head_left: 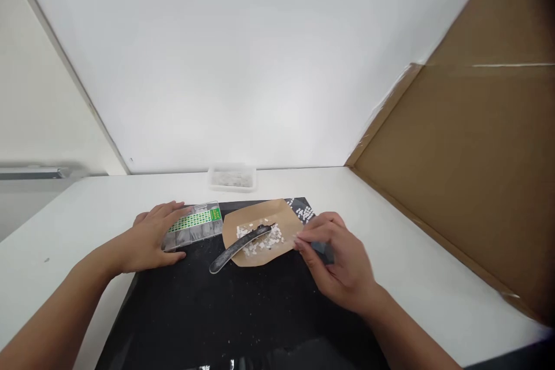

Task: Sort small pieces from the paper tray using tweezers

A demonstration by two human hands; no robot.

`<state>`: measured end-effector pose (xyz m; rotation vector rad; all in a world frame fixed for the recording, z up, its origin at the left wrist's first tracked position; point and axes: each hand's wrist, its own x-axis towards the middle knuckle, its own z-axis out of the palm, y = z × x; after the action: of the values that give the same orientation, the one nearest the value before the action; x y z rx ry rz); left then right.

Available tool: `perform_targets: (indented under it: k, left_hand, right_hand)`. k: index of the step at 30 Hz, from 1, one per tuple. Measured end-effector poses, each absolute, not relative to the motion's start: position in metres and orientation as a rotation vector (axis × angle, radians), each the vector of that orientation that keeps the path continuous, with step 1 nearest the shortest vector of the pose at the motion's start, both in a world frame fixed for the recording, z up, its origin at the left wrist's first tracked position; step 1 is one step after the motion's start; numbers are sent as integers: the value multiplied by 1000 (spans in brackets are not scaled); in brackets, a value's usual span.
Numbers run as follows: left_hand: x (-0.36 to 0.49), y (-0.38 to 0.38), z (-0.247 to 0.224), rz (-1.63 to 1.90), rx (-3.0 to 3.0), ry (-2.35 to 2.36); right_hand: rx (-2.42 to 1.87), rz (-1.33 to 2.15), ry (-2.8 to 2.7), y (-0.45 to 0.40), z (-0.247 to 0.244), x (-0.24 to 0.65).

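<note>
My left hand [154, 237] spans the left end of a flat clear plastic case [191, 234] that has a green and white gridded label. Its fingers lie over the top and its thumb rests along the near side. At the right edge of a tan sheet of paper [255, 214], my right hand [340, 263] is closed in a pinch; whatever is between the fingertips is too small to make out. Small white flakes [275, 236] are heaped on the paper. Across them lies a dark curved stick-like tool [240, 247], its lower end reaching past the paper.
A black mat [243, 312] lies under the paper and case on a white table [416, 254]. Several white pieces [303, 211] are laid out at the mat's far right corner. Behind stands a translucent tray [232, 178]. A cardboard panel [468, 173] rises at the right.
</note>
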<state>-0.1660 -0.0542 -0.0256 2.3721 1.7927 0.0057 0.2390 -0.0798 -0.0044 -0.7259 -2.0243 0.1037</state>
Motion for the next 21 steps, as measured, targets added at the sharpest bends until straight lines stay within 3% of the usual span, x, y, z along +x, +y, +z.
perform_targets:
  k: [21]
  left_hand:
    - [-178,-60,-5,284,2307,1616]
  right_hand:
    - [-776,82,-2081,-72,-12,238]
